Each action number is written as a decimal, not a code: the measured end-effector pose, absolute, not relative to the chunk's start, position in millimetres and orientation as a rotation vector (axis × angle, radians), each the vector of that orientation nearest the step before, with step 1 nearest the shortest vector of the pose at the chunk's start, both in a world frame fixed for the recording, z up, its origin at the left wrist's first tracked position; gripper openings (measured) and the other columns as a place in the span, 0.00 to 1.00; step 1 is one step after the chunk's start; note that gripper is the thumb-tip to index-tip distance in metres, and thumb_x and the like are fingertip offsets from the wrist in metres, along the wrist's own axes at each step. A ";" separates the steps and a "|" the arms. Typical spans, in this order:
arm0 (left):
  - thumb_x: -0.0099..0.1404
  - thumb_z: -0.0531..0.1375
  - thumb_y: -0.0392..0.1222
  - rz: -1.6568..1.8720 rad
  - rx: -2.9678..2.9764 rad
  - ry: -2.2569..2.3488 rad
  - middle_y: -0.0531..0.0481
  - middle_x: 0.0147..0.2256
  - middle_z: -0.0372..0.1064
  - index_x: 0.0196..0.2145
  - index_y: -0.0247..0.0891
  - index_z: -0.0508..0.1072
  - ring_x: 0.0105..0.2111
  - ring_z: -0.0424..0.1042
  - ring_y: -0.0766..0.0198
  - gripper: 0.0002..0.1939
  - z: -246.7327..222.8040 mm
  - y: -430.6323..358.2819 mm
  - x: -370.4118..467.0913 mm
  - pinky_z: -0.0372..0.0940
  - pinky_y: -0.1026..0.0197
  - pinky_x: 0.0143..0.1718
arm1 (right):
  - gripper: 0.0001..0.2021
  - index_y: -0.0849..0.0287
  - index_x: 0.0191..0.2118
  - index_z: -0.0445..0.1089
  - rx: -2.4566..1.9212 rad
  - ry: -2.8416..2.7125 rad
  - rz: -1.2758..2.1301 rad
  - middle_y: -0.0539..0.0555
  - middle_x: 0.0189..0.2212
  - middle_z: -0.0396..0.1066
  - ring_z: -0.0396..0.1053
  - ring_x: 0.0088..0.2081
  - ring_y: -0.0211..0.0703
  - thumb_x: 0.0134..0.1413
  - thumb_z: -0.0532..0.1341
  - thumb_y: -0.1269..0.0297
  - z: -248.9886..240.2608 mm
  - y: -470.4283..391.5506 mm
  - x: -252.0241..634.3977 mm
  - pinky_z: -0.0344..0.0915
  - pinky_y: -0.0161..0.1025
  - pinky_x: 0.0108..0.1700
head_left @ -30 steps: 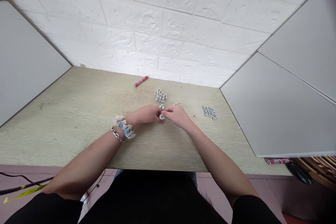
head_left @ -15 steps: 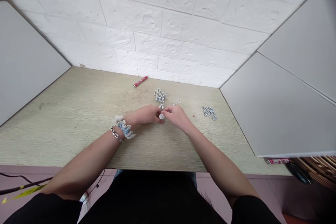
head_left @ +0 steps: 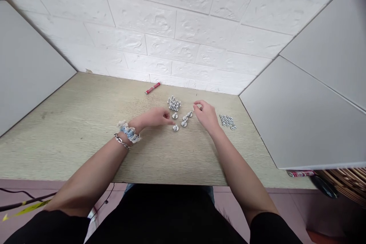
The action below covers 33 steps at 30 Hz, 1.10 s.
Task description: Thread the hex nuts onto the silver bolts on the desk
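Note:
A bolt standing head-down with a flat washer round its shank [head_left: 175, 128] is on the table, just off the fingertips of my left hand [head_left: 158, 117]. That hand holds nothing, its thumb and fingers apart. My right hand [head_left: 206, 115] is to the right, thumb and forefinger closed on a flat washer [head_left: 193, 108] that is mostly hidden by the fingers. Between my hands stand more bolts with washers [head_left: 184, 123], several in a loose group, and a single one [head_left: 175, 116] further back. Behind them is a tight cluster of upright bolts [head_left: 174, 103].
A batch of nuts [head_left: 227, 120] lies on the table [head_left: 171, 160] right of my right hand. A red tube [head_left: 152, 88] lies near the white brick wall [head_left: 160, 51]. Grey panels [head_left: 311, 122] border both sides. A wicker basket [head_left: 345, 187] is at the lower right.
My left hand has drawn back left, letting go of the bolt with its washer, which now stands on the table. My right hand has moved right and back to the loose washer.

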<state>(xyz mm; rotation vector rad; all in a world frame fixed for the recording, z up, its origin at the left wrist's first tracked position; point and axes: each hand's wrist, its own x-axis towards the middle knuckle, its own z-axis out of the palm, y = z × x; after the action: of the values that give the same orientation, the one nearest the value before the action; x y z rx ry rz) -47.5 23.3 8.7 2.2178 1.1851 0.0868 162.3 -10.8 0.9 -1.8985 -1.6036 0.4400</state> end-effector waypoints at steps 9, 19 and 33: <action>0.59 0.51 0.50 0.501 2.159 1.527 0.53 0.23 0.63 0.42 0.39 0.68 0.25 0.62 0.65 0.18 -4.8 33.4 -40.6 0.53 0.64 0.26 | 0.15 0.54 0.44 0.69 -2.038 -1.893 0.421 0.54 0.45 0.69 0.64 0.45 0.47 0.53 0.51 0.61 -15.5 2.8 181.2 0.58 0.39 0.41; 0.59 0.51 0.52 0.457 2.211 1.548 0.50 0.28 0.68 0.41 0.39 0.69 0.29 0.65 0.62 0.18 -12.1 37.9 -34.0 0.53 0.63 0.26 | 0.10 0.58 0.33 0.71 -2.019 -1.843 0.516 0.54 0.36 0.71 0.65 0.37 0.41 0.46 0.58 0.60 -16.5 4.6 181.1 0.56 0.34 0.37; 0.59 0.52 0.53 0.683 2.247 1.514 0.52 0.24 0.66 0.36 0.38 0.71 0.24 0.62 0.66 0.17 4.6 18.1 -30.9 0.53 0.64 0.26 | 0.08 0.60 0.22 0.69 -1.994 -1.654 0.697 0.49 0.21 0.68 0.62 0.26 0.35 0.39 0.60 0.59 -14.0 0.7 178.1 0.53 0.32 0.27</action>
<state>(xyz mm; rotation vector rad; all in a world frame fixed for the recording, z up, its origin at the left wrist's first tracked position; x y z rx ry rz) -30.9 18.1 4.6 2.2466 1.5138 0.6829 178.1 0.7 -14.0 -1.9943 -1.6541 0.6971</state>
